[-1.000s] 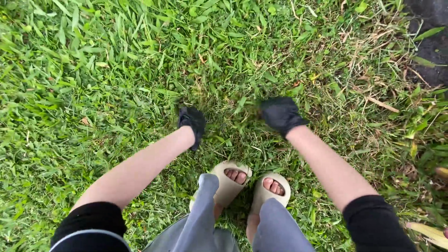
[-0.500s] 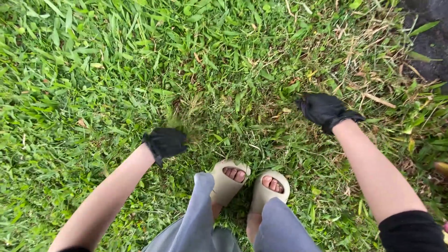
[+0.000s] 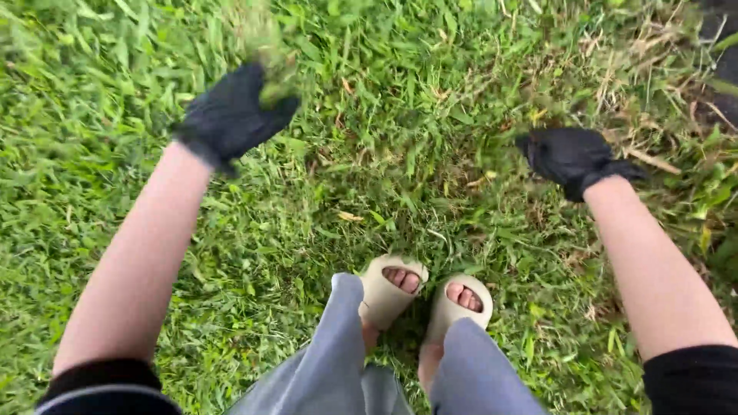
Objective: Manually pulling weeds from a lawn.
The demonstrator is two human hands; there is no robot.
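Blur smears the gloved left hand (image 3: pixel 231 115), raised above the grass (image 3: pixel 400 138), its fingers curled round a small green tuft (image 3: pixel 275 91) pointing up. The gloved right hand (image 3: pixel 573 157) hangs low over the grass, fingers bent; whether it grips anything, I cannot tell.

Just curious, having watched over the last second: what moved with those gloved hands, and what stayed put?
The left hand swung out left and up, a blurred tuft of grass at its fingers. The right hand moved out right and stayed low over the lawn. The sandals stayed planted.
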